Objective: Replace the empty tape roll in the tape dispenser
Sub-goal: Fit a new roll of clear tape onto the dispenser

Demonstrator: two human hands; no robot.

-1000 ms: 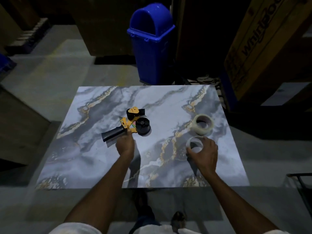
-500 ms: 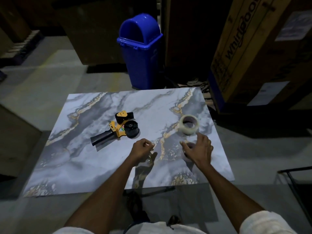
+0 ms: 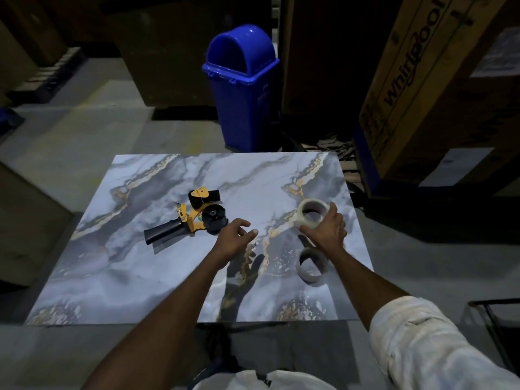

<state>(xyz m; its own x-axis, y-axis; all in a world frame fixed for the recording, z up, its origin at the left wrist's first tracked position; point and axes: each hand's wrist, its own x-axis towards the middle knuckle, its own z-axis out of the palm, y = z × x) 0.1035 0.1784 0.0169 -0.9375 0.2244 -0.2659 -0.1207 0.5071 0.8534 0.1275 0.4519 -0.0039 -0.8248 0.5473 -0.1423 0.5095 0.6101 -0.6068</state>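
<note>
2 bare hands are reaching over a marble-patterned worktop [image 3: 118,266] seen from above. Toward the left of the worktop, the tape dispenser [image 3: 187,220] is lying on its side, its black handle pointing to the lower left and its yellow frame carrying a bare black hub at the right end. Just right of that hub, the left hand [image 3: 232,239] is hovering above the surface with its fingers [image 3: 244,223] loosely apart and curled, gripping nothing and casting a dark shadow on the worktop below it. Farther right, the right hand [image 3: 326,232] is wrapping around the new tape roll [image 3: 312,212], with the fingers clamped on its outer wall; whether the roll is lifted or touching the worktop cannot be told. Just below that hand, nearer the person, the empty tape roll [image 3: 311,267] is lying flat on the worktop as a thin ring, apart from the dispenser. Beyond the far edge, a blue bin [image 3: 242,88] is standing on the floor, and a large cardboard box [image 3: 422,88] is leaning at the right.
</note>
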